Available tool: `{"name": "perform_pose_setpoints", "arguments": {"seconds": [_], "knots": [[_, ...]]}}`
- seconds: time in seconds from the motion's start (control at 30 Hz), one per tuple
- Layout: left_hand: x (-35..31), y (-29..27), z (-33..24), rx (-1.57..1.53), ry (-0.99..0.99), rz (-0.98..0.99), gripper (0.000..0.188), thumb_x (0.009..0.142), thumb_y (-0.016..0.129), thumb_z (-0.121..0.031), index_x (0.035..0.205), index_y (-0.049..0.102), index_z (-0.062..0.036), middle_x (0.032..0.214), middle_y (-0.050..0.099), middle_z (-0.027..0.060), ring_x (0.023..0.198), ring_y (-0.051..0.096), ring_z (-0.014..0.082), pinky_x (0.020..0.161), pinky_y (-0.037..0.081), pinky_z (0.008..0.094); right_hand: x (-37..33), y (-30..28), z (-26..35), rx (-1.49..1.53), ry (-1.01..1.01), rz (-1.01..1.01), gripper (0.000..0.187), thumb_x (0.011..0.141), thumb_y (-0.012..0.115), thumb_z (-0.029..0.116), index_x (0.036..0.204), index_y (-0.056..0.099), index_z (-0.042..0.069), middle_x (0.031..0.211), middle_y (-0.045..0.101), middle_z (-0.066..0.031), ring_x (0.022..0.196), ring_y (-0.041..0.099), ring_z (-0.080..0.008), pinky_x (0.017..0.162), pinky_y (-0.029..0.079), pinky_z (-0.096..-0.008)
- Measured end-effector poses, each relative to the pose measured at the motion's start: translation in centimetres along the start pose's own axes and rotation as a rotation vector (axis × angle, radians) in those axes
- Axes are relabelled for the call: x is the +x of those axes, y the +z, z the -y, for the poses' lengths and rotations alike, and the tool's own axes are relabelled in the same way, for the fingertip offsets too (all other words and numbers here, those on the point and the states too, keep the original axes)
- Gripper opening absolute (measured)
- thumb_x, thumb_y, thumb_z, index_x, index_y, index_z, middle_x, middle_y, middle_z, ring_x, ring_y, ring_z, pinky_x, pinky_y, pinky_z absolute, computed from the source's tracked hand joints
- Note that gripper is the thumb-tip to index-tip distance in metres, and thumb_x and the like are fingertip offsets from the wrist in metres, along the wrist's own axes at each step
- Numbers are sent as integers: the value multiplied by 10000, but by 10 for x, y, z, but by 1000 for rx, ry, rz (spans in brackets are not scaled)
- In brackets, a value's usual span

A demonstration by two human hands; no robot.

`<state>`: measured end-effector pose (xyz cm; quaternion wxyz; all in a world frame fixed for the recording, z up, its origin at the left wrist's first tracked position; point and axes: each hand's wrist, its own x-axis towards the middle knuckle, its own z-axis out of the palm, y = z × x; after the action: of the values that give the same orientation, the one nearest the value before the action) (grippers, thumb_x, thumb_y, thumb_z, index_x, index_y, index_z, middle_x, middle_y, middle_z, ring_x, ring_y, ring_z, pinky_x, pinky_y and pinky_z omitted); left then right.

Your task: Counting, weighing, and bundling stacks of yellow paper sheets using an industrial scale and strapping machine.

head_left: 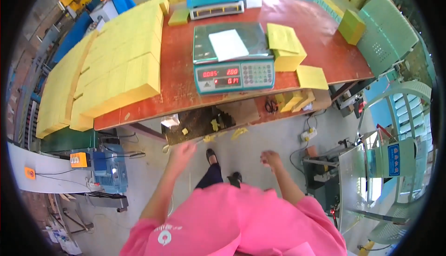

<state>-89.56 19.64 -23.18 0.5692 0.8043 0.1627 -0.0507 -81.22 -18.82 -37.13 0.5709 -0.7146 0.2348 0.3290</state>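
Observation:
My left hand (182,155) is closed and raised in front of the table, below its near edge. A thin pale strip shows beside it, but whether the fingers hold it I cannot make out. To the right, my right hand (271,159) hangs in the air with its fingers curled in, and nothing shows in it. Both hands are apart from the table. Ahead of them stands a teal digital scale (234,77) with lit red digits. A white sheet of paper (228,45) lies on its pan. Beside the scale is a stack of yellow paper (289,60).
The red table (179,65) carries long rows of yellow paper blocks (121,77) on the left and a second scale (216,10) behind. On the lower shelf lie scissors (271,105) and yellow pieces. A green chair (388,28) and machinery stand right; a blue motor (114,170) sits left.

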Motion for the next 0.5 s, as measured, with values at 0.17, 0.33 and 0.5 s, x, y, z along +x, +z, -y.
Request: {"name": "perform_pose_setpoints", "arguments": {"seconds": [0.17,0.33,0.5], "knots": [[128,14,-168,156,699,21,124,901,625,-77,992,664,-2,901,665,95,777,638,180,686,497,311,3,62,56,191,-92,37,265,930,562,192,1101,643,6,968,691,-112,791,679,-195,708,527,-306],[245,32,-235,280,979,16,128,906,628,-121,954,659,-7,827,648,73,699,633,153,626,515,287,-30,92,163,314,-495,53,209,960,534,118,1070,655,-12,948,690,-78,805,662,-159,717,513,-278],[314,42,-259,-13,379,211,169,917,606,-164,900,643,1,796,636,58,645,613,122,562,502,259,-50,61,301,-192,-1099,-403,186,881,585,17,1055,646,-8,986,672,-111,921,640,-248,806,501,-345]]}}
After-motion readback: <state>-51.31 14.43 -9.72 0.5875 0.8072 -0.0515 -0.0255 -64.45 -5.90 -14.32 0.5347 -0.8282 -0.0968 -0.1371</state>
